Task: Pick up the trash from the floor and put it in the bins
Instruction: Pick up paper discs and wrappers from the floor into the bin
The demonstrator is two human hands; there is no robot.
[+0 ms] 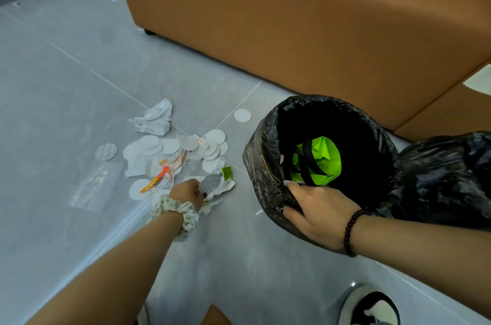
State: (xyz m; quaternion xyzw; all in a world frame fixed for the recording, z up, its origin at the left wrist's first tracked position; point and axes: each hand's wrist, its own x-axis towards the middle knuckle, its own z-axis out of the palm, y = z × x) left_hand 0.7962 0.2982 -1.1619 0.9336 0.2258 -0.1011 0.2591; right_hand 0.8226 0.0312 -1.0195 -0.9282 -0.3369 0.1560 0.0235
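- Down on the grey tiled floor (66, 80), seen from the head camera, lies a scattered heap of white paper discs (170, 149), torn white paper and wrappers, just left of the bin.
- The left hand (190, 193) reaches into the near edge of that heap; its fingers are curled and pinch a torn white paper scrap bearing a round grey-patterned seal (211, 183). A floral fabric scrunchie (176, 211) sits on that wrist.
- An orange plastic pen-like stick (155, 179) lies among the discs, just left of the left hand.
- A crumpled white paper wad (155, 118) rests at the far side of the heap; one lone white disc (242, 115) lies apart, near the bin's far rim, and a grey-patterned disc (106, 151) lies off to the left.
- A clear plastic sleeve (89, 189) lies flat on the floor, left of the heap.
- The right hand (317, 213) grips the near rim of the round bin lined with a black plastic bag (257, 165), fingers curled over the edge; a dark beaded bracelet (350, 231) circles the wrist.
- Inside the bin sits bright green crumpled packaging (325, 158).
- A second black-bagged bin (446, 173) touches the first on its right.
- A brown sofa (292, 19) stands behind both.
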